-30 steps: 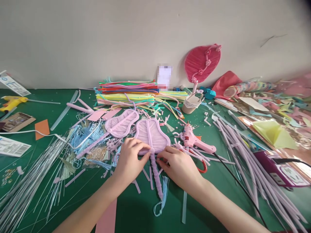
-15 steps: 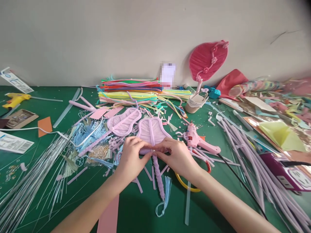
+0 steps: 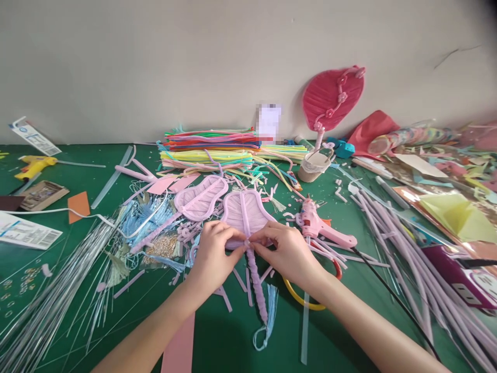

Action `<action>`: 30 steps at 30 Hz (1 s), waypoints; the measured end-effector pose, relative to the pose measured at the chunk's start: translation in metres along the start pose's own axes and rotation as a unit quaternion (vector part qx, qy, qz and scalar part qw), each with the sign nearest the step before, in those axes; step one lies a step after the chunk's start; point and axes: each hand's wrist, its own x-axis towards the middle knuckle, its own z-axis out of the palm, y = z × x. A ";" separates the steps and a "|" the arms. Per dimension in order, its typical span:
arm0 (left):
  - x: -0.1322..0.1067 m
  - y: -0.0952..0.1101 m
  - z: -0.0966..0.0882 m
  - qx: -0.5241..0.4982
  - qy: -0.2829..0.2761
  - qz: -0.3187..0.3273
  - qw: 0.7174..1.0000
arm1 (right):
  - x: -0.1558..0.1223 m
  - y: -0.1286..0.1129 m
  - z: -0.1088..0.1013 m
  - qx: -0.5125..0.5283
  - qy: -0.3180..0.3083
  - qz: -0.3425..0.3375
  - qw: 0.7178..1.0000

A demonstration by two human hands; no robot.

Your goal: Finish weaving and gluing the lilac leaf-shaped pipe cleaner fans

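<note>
Lilac fan point(image 3: 245, 210), centre of frame: we pinch it, left hand point(image 3: 217, 248) and right hand point(image 3: 289, 254), where panel point(image 3: 232, 207) meets handle point(image 3: 256, 285). Panel filled, handle wrapped, blue tassel point(image 3: 272, 305) by tip; junction seems unfinished.

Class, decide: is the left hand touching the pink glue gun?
Apart. The head view shows the left hand at the lilac fan and the pink glue gun farther right, with the right hand between.

Left hand point(image 3: 213, 251) and right hand point(image 3: 291, 253) are pinching, fingertips point(image 3: 257, 238) almost meeting at the grip; forearms point(image 3: 155, 321) are splaying on its near side.
</note>
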 end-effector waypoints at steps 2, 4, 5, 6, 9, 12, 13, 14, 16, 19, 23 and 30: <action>0.000 0.000 0.000 0.002 -0.002 -0.001 1.000 | 0.001 0.000 0.000 -0.003 -0.005 0.005 1.000; 0.000 0.001 -0.001 0.001 -0.002 0.002 1.000 | 0.002 -0.001 0.000 -0.008 -0.008 0.008 1.000; 0.000 0.001 -0.001 -0.001 -0.001 0.003 1.000 | 0.002 -0.001 0.000 -0.011 -0.009 0.010 1.000; 0.000 0.001 -0.001 -0.003 0.001 0.004 1.000 | 0.002 -0.002 -0.001 -0.014 -0.011 0.010 1.000; 0.000 0.002 0.000 -0.007 0.009 0.001 1.000 | 0.002 -0.003 -0.001 -0.020 -0.012 0.009 1.000; 0.000 0.003 0.000 -0.006 0.010 0.002 1.000 | 0.001 -0.003 0.000 -0.025 -0.007 0.006 1.000; 0.000 0.003 0.000 -0.005 0.008 0.003 1.000 | 0.001 -0.003 0.001 -0.026 -0.006 0.005 1.000; 0.000 0.003 0.000 -0.005 0.007 0.004 1.000 | 0.000 -0.003 0.002 -0.026 -0.005 0.005 1.000; 0.000 0.004 0.000 -0.004 0.009 0.005 1.000 | 0.000 -0.002 0.003 -0.024 -0.001 0.005 1.000; 0.000 0.005 -0.001 -0.007 0.013 -0.002 1.000 | -0.001 -0.002 0.004 -0.011 0.007 0.008 1.000; -0.002 0.008 -0.003 -0.015 0.015 -0.011 1.000 | -0.002 -0.002 0.001 0.008 0.012 0.016 1.000; -0.002 0.004 -0.016 0.002 0.033 0.011 0.999 | -0.008 0.001 -0.011 0.010 0.038 0.017 0.999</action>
